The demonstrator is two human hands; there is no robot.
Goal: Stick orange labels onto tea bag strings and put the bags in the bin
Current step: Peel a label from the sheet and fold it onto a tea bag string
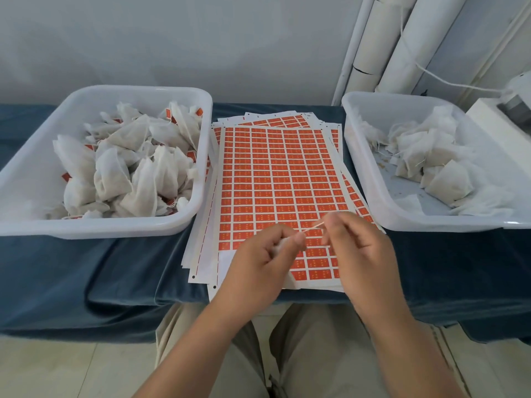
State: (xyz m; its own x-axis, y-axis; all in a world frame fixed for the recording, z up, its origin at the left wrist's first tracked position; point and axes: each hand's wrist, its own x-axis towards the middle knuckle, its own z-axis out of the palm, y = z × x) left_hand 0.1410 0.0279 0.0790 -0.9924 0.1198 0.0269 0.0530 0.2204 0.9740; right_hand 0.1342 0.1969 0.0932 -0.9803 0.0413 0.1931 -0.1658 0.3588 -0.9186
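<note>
While taut between fingers [299, 238], thin white string [312, 227]

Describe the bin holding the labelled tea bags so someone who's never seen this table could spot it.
On the blue-draped table, two white bins flank a stack of orange label sheets. It is the left bin, fuller than the right bin; only its tea bags show orange labels among them.
</note>
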